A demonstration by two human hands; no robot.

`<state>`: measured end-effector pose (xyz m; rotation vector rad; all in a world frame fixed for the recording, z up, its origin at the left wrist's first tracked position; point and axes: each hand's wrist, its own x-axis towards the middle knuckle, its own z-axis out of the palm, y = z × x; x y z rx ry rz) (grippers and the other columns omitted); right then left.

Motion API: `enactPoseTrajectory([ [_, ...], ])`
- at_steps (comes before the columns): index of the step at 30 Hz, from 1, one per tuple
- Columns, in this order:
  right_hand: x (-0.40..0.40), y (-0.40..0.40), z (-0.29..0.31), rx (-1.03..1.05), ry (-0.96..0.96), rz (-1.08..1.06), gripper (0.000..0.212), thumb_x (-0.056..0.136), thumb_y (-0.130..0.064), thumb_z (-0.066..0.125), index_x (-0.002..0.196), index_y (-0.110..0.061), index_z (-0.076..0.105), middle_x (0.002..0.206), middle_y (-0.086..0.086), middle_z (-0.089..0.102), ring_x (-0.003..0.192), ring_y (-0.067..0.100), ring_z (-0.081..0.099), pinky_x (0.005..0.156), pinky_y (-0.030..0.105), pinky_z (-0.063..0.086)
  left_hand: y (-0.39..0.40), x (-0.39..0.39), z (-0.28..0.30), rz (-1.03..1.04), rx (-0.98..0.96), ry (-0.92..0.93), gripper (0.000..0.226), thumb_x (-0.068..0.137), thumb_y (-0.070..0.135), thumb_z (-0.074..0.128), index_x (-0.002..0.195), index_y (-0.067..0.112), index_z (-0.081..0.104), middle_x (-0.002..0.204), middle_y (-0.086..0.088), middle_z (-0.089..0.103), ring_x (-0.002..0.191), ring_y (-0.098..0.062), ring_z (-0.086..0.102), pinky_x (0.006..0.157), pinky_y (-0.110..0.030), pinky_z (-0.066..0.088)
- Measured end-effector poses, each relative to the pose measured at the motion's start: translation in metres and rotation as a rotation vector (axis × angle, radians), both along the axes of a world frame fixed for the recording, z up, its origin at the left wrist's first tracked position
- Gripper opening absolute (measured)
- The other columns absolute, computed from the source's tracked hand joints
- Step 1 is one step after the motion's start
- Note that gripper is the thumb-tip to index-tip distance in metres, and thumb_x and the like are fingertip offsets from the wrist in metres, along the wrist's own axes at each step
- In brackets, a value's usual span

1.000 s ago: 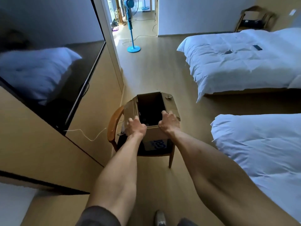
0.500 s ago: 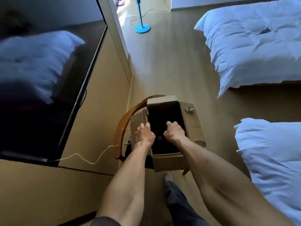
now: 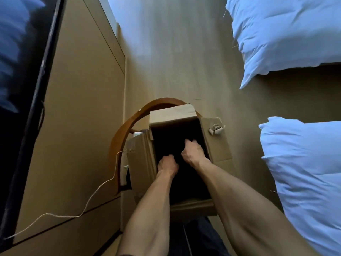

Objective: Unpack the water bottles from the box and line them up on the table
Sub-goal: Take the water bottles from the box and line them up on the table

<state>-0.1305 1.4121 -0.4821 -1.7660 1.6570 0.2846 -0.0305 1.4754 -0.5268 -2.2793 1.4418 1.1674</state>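
Observation:
An open cardboard box (image 3: 142, 163) stands on a wooden chair (image 3: 118, 145), its flaps folded outward. The inside is black shadow, so no water bottles can be made out. Both of my hands reach down into it. My left hand (image 3: 167, 165) is near the left inner wall with its fingers curled down out of sight. My right hand (image 3: 193, 151) is a little farther in, fingers also dipping into the dark. What either hand touches or holds is hidden.
A large dark TV screen (image 3: 22, 89) hangs on the tan wall panel at left, with a white cable (image 3: 88, 206) trailing below it. Two beds with white duvets (image 3: 304, 172) fill the right side. Bare wooden floor (image 3: 175, 61) stretches ahead beyond the chair.
I have stepped up close and now look straight down into the box. Both hands moved from the box's near rim to inside the opening.

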Motion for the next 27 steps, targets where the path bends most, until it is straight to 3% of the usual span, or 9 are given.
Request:
enactPoseTrajectory([
  [3, 0.0, -0.01, -0.029, 0.029, 0.028, -0.002, 0.03, 0.092, -0.009, 0.048, 0.12, -0.006, 0.058, 0.118, 0.019, 0.062, 0.108, 0.034, 0.062, 0.088, 0.038, 0.051, -0.009, -0.002, -0.029, 0.011, 0.048, 0.014, 0.027, 0.1, 0.012, 0.045, 0.121, 0.004, 0.059, 0.118, -0.018, 0.065, 0.106, -0.032, 0.064, 0.085, -0.037, 0.052],
  [6, -0.002, -0.001, -0.065, 0.124, 0.081, 0.006, 0.028, 0.095, -0.013, 0.05, 0.12, -0.005, 0.061, 0.12, 0.015, 0.065, 0.112, 0.029, 0.063, 0.089, 0.036, 0.05, -0.014, -0.002, -0.052, 0.05, 0.095, 0.03, 0.037, 0.101, 0.008, 0.04, 0.138, 0.002, 0.046, 0.124, -0.018, 0.061, 0.11, -0.031, 0.062, 0.083, -0.032, 0.05],
  [8, -0.004, 0.01, -0.09, 0.216, 0.098, -0.009, 0.029, 0.099, -0.016, 0.048, 0.122, -0.005, 0.061, 0.125, 0.014, 0.063, 0.116, 0.028, 0.061, 0.093, 0.034, 0.048, -0.017, -0.004, -0.066, 0.051, 0.132, 0.041, 0.042, 0.103, 0.01, 0.038, 0.145, 0.004, 0.038, 0.132, -0.018, 0.056, 0.117, -0.031, 0.058, 0.09, -0.032, 0.048],
  [10, -0.007, 0.021, -0.11, 0.323, 0.082, -0.075, 0.032, 0.101, -0.017, 0.044, 0.127, -0.007, 0.059, 0.131, 0.014, 0.059, 0.12, 0.027, 0.058, 0.097, 0.032, 0.045, -0.019, -0.005, -0.079, 0.043, 0.151, 0.046, 0.04, 0.104, 0.013, 0.037, 0.143, 0.006, 0.041, 0.137, -0.018, 0.053, 0.122, -0.032, 0.055, 0.097, -0.035, 0.046],
  [13, -0.011, 0.033, -0.129, 0.447, 0.057, -0.154, 0.036, 0.102, -0.016, 0.042, 0.135, -0.007, 0.052, 0.141, 0.013, 0.051, 0.128, 0.028, 0.051, 0.104, 0.031, 0.04, -0.019, -0.008, -0.098, 0.027, 0.193, 0.042, 0.036, 0.101, 0.011, 0.043, 0.135, 0.006, 0.051, 0.133, -0.018, 0.057, 0.119, -0.032, 0.057, 0.096, -0.037, 0.049],
  [17, -0.017, 0.034, -0.141, 0.442, 0.049, -0.21, 0.036, 0.098, -0.013, 0.047, 0.131, 0.0, 0.053, 0.135, 0.019, 0.053, 0.125, 0.034, 0.051, 0.102, 0.038, 0.042, -0.02, -0.007, -0.115, 0.009, 0.156, -0.01, 0.044, 0.098, 0.007, 0.045, 0.142, 0.008, 0.042, 0.132, -0.019, 0.057, 0.12, -0.034, 0.057, 0.095, -0.038, 0.049],
  [19, -0.021, 0.034, -0.145, 0.422, 0.045, -0.215, 0.037, 0.097, -0.013, 0.048, 0.13, 0.001, 0.053, 0.133, 0.02, 0.054, 0.124, 0.035, 0.051, 0.102, 0.04, 0.042, -0.022, -0.009, -0.119, -0.017, 0.125, -0.045, 0.038, 0.098, 0.006, 0.043, 0.136, 0.006, 0.048, 0.127, -0.019, 0.06, 0.116, -0.034, 0.06, 0.091, -0.039, 0.05],
  [27, -0.016, 0.024, -0.124, 0.347, 0.031, -0.211, 0.033, 0.099, -0.016, 0.049, 0.128, -0.006, 0.06, 0.133, 0.014, 0.059, 0.124, 0.027, 0.056, 0.099, 0.032, 0.044, -0.021, -0.003, -0.095, -0.092, 0.087, -0.05, 0.035, 0.097, 0.008, 0.046, 0.132, 0.007, 0.052, 0.129, -0.02, 0.057, 0.117, -0.035, 0.058, 0.093, -0.04, 0.048],
])
